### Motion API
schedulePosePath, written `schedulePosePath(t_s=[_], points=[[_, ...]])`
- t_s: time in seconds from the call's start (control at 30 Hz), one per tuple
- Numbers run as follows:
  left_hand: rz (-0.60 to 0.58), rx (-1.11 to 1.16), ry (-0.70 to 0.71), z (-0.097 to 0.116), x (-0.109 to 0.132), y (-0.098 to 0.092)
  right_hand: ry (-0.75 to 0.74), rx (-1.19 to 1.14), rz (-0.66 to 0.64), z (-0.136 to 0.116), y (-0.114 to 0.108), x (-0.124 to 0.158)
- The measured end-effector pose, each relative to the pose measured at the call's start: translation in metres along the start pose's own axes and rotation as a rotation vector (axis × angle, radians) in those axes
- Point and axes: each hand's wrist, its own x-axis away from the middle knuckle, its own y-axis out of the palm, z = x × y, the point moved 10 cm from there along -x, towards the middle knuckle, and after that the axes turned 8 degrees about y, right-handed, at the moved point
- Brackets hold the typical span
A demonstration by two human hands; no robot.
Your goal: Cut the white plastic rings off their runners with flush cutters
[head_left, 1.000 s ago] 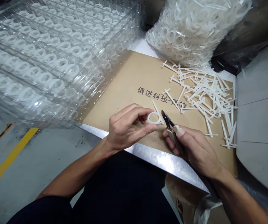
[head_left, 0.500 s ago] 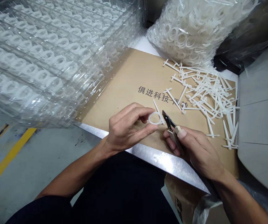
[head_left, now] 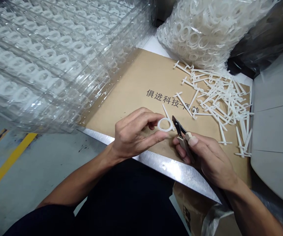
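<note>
Between thumb and fingers, my left hand (head_left: 137, 132) holds a white translucent plastic ring (head_left: 159, 125) by its left side. A thin white stick-like piece (head_left: 166, 111) shows just behind the ring's right edge; whether it is joined to the ring I cannot tell. My right hand (head_left: 209, 155) is wrapped around a pair of side cutters (head_left: 180, 131) with dark jaws and pale grips. The cutter tips point up and left, close beside the ring's right edge.
A heap of white plastic sprue pieces (head_left: 230, 95) lies on the cardboard sheet (head_left: 121, 88) to the right. Behind it stands a clear bag of rings (head_left: 192, 36). Stacked clear trays (head_left: 45, 65) of rings fill the left. The table's metal edge (head_left: 161, 165) runs in front of me.
The view has shifted very slightly. Both hands, the ring and the side cutters keep nearly the same positions.
</note>
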Motion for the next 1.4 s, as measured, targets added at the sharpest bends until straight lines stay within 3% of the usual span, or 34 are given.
schedulePosePath(t_s=[0.5, 0.7, 0.8, 0.93, 1.17, 1.4], points=[[-0.002, -0.049, 0.020, 0.002, 0.000, 0.000, 0.011, 0.011, 0.011, -0.001, 0.000, 0.000], [0.002, -0.022, 0.027, 0.001, 0.001, 0.000, 0.062, -0.140, -0.037, 0.006, -0.002, -0.002], [0.000, -0.020, 0.025, 0.002, 0.000, 0.000, 0.015, -0.290, -0.117, 0.004, 0.001, -0.006], [-0.005, -0.028, 0.005, 0.002, 0.000, 0.000, -0.016, -0.326, -0.151, 0.001, 0.007, -0.010], [-0.006, -0.042, 0.003, 0.002, 0.001, -0.001, -0.222, -0.403, -0.006, -0.023, -0.006, -0.011], [-0.007, -0.054, 0.000, 0.001, 0.002, -0.001, -0.253, -0.473, -0.009, -0.022, -0.012, -0.017]])
